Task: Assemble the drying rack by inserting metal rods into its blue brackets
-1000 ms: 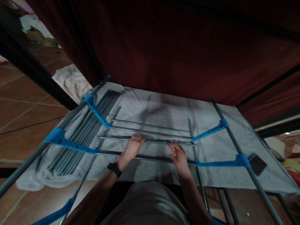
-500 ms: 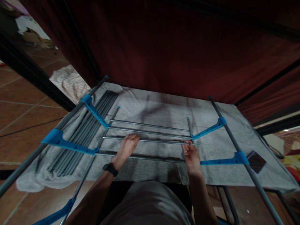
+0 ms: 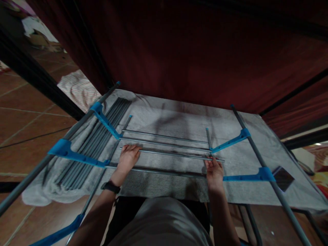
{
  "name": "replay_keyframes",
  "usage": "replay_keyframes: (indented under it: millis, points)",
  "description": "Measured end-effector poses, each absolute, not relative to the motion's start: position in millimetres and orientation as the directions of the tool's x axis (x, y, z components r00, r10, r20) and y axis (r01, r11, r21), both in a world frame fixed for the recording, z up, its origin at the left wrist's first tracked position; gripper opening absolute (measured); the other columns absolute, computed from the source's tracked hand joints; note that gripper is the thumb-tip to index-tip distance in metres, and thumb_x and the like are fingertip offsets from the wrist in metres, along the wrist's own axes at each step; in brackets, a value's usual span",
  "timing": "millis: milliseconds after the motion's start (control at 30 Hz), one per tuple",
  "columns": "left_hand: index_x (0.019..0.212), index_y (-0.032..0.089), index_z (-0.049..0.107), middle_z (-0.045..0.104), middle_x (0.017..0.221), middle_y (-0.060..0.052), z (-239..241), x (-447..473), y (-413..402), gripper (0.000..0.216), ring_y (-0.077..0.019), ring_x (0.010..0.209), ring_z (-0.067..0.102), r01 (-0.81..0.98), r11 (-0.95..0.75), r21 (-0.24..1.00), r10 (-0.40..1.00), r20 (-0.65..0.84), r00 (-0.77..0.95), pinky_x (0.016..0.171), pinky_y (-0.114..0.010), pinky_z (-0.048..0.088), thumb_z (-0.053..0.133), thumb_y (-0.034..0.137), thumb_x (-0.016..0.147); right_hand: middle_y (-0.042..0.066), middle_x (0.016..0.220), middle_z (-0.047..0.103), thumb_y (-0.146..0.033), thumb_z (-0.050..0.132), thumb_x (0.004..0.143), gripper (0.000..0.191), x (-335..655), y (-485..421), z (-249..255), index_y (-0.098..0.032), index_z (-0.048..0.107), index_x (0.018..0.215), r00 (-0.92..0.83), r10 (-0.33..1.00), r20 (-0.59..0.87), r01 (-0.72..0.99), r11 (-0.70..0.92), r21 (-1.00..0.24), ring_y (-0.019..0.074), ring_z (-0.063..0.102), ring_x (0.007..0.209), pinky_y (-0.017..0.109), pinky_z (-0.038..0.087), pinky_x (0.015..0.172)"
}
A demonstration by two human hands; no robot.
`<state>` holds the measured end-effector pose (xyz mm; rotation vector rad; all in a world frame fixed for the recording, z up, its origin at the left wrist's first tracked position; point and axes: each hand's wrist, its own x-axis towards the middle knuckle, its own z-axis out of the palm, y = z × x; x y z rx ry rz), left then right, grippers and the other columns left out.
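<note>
Metal rod (image 3: 174, 154), our left hand (image 3: 128, 158), fingers closed over one end, our right hand (image 3: 214, 171), fingertips pinching near the other, blue brackets (image 3: 79, 157) either side.

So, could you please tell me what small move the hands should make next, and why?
I'd suggest the left hand and right hand ease the rod slightly leftward: its left end seems just short of the inner left bar, while its right end juts past the inner right bar.
</note>
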<state>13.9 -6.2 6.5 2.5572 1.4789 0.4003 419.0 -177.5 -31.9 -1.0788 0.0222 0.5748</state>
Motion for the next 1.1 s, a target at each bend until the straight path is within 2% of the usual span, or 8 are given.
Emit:
replay_keyframes:
  millis: [167,333,500,633,767,867,967,1100]
  points:
    - [0.111,0.024,0.078,0.08,0.116,-0.01,6,2,-4,0.033,-0.0305,0.115,0.071,0.854,-0.444,0.272,0.896,0.146,0.42,0.116,-0.051,0.042,0.049,0.021,0.095,-0.013,0.068,0.066,-0.025,0.09,0.07,0.042,417,-177,-29,-0.026,0.049,0.076,0.861,0.4,-0.315,-0.455,0.326,-0.829,0.0078,0.065,0.058,0.029,0.066,0.076]
    - [0.108,0.022,0.078,0.079,0.113,-0.013,4,-2,-5,0.031,-0.0337,0.116,0.07,0.9,-0.363,0.243,0.929,0.164,0.331,0.12,-0.059,0.036,0.049,0.024,0.097,-0.013,0.063,0.061,-0.032,0.088,0.074,0.042,417,-178,-28,-0.027,0.047,0.075,0.862,0.41,-0.297,-0.432,0.29,-0.854,0.0076,0.062,0.055,0.028,0.065,0.075]
    - [0.109,0.021,0.077,0.079,0.113,-0.012,3,-5,-2,0.03,-0.0324,0.114,0.07,0.907,-0.322,0.272,0.945,0.154,0.289,0.108,-0.049,0.047,0.051,0.023,0.095,-0.011,0.068,0.064,-0.034,0.088,0.075,0.038,418,-177,-28,-0.026,0.051,0.077,0.854,0.417,-0.312,-0.447,0.279,-0.85,0.0079,0.064,0.059,0.027,0.064,0.076]
    - [0.112,0.021,0.078,0.08,0.116,-0.012,1,-9,0,0.033,-0.0321,0.114,0.07,0.904,-0.327,0.275,0.943,0.154,0.294,0.099,-0.045,0.052,0.051,0.02,0.094,-0.008,0.079,0.072,-0.03,0.08,0.081,0.021,421,-176,-27,-0.025,0.06,0.085,0.845,0.42,-0.33,-0.47,0.289,-0.834,0.0078,0.068,0.068,0.024,0.063,0.074]
    - [0.116,0.019,0.078,0.079,0.121,-0.015,0,-14,-1,0.038,-0.0353,0.121,0.067,0.912,-0.318,0.257,0.947,0.126,0.295,0.106,-0.051,0.048,0.047,0.017,0.094,-0.005,0.086,0.075,-0.033,0.078,0.082,0.019,426,-176,-25,-0.024,0.064,0.091,0.852,0.449,-0.271,-0.43,0.302,-0.851,0.0091,0.072,0.076,0.022,0.062,0.074]
    - [0.115,0.02,0.078,0.079,0.122,-0.014,0,-16,-2,0.041,-0.0351,0.123,0.067,0.909,-0.338,0.243,0.939,0.143,0.311,0.118,-0.057,0.039,0.046,0.012,0.09,-0.006,0.087,0.076,-0.033,0.082,0.08,0.022,427,-177,-23,-0.025,0.063,0.089,0.853,0.449,-0.266,-0.43,0.316,-0.846,0.0098,0.074,0.078,0.024,0.064,0.077]
    - [0.113,0.02,0.077,0.08,0.119,-0.014,-1,-16,-3,0.04,-0.0333,0.121,0.068,0.902,-0.362,0.237,0.929,0.169,0.328,0.124,-0.059,0.031,0.046,0.011,0.089,-0.007,0.082,0.075,-0.029,0.083,0.08,0.024,423,-177,-20,-0.025,0.059,0.082,0.853,0.44,-0.282,-0.443,0.322,-0.837,0.0089,0.072,0.073,0.027,0.066,0.079]
    - [0.109,0.021,0.078,0.08,0.11,-0.013,-2,-10,-3,0.035,-0.0315,0.112,0.072,0.88,-0.394,0.265,0.917,0.179,0.357,0.123,-0.058,0.033,0.047,0.015,0.092,-0.01,0.073,0.07,-0.033,0.084,0.083,0.03,416,-176,-17,-0.024,0.056,0.078,0.846,0.447,-0.29,-0.445,0.296,-0.845,0.0073,0.069,0.066,0.027,0.066,0.08]
